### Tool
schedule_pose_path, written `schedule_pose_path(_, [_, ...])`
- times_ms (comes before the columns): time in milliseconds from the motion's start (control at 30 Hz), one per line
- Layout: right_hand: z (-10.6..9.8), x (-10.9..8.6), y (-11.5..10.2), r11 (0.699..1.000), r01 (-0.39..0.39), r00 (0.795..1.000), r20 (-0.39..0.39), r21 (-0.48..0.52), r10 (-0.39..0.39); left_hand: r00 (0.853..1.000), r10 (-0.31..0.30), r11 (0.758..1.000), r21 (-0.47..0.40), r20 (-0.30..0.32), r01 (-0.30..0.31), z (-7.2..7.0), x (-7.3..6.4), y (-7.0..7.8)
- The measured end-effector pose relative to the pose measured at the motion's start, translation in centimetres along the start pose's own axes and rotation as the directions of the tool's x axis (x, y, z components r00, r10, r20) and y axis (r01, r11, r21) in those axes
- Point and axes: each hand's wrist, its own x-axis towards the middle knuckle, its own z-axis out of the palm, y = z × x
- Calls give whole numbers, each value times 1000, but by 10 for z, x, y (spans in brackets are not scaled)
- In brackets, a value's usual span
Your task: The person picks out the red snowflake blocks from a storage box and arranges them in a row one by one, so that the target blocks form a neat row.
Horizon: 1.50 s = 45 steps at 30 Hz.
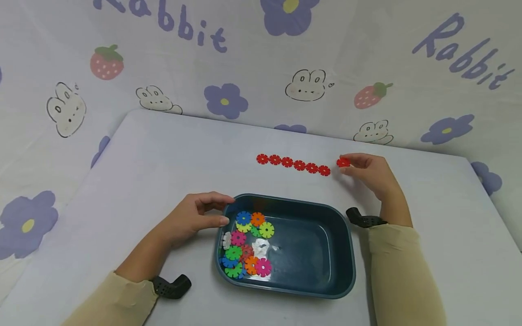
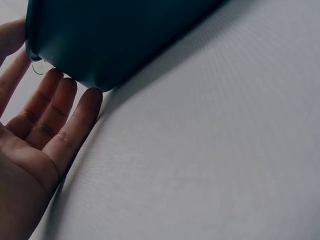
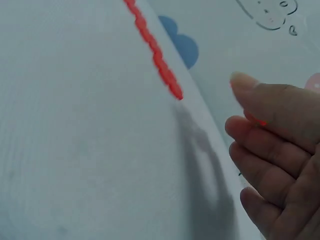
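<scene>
Between thumb and index finger, my right hand (image 1: 373,174) pinches a red snowflake disc (image 1: 343,162) just above the white table. Left of it lies a row of several red snowflake discs (image 1: 299,165), apart from the held one. In the right wrist view the row (image 3: 159,60) shows as a red strip, and fingers mostly hide the held disc (image 3: 255,119). My left hand (image 1: 195,215) touches the rim of a dark teal tub (image 1: 344,290) at its far left corner. Seen from the left wrist, extended fingers (image 2: 87,107) rest against the tub's outer wall.
Loose snowflake discs (image 1: 238,237) in several colours lie in the left part of the tub. A patterned cloth (image 1: 253,63) hangs behind the table's (image 1: 163,154) far edge. A black wrist strap (image 1: 367,221) is on the right arm, another (image 1: 173,287) on the left.
</scene>
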Motion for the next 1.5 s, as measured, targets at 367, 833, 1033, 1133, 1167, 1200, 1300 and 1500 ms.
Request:
schedule_pose_path(367, [12,8,12,980,49,999,26,-194,-45,1000,-4,1000,-20,4,4,0,0,0])
schedule_pose_path(833, [14,4,3,949,89,996,48,-302,-78,1000,-12,1000,-3,2,12,-1,2,2])
schedule_pose_path(1033, [14,4,3,946,93,995,59,-311,-78,1000,-27,1000,-8,5,27,0,2,3])
schedule_pose_path(1133, [15,5,3,942,96,995,52,-321,-83,999,-36,999,-14,1,36,-1,1,4])
schedule_pose_path(1167, [15,5,3,940,97,995,51,-326,-85,999,-40,999,-16,0,40,-1,1,3])
schedule_pose_path(1200, [16,5,3,939,101,995,50,-329,-90,999,-45,999,-19,-3,45,-1,1,3])
schedule_pose_path(1300, [16,6,2,935,109,994,49,-338,-98,999,-51,999,-20,-7,50,-1,1,2])
schedule_pose_path(1500, [9,4,-2,943,93,996,49,-320,-81,999,-53,998,-19,-5,53,0,3,4])
